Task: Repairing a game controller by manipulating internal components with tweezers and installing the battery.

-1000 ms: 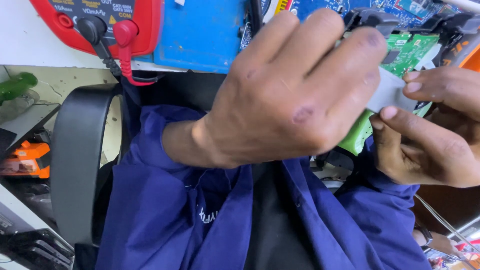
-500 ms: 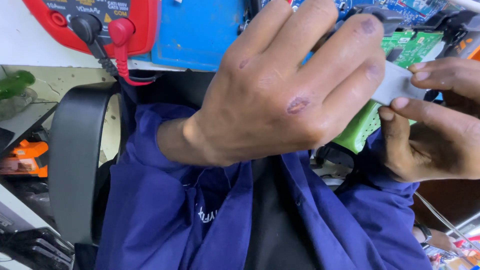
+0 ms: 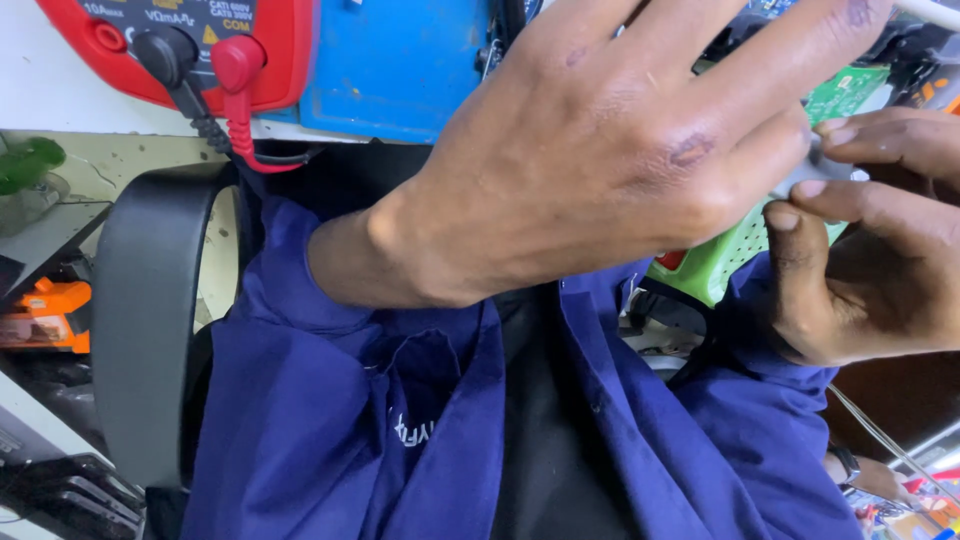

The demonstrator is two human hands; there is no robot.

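Holding a small grey piece (image 3: 808, 176) between them, both hands sit close to the camera. The left hand (image 3: 610, 160) fills most of the view. Its fingers are stretched out long, and its lowest fingertip presses on the grey piece. The right hand (image 3: 880, 250) is curled, with its thumb and first finger pinching the same piece from the other side. The piece is mostly hidden, so I cannot tell just what it is.

A moment ago the left hand was lower and looked smaller. Now it is bigger and higher in the view, and it covers more of the green board (image 3: 845, 92) behind it. The pinch on the grey piece looks the same, so the work on that piece seems to be in the middle, not done.

Just under the hands is a bright green block with little holes (image 3: 715, 262) and a small red bit beside it.

At the top left is a red meter (image 3: 270, 50) with a yellow label strip and round sockets. A black plug (image 3: 165, 55) and a red plug (image 3: 236, 66) stick into it. Next to it is a flat blue box (image 3: 400, 65). Both rest on the white bench (image 3: 50, 95). Blue sleeves (image 3: 330, 400) cover the arms, and a black curved armrest (image 3: 145, 320) is at the left.
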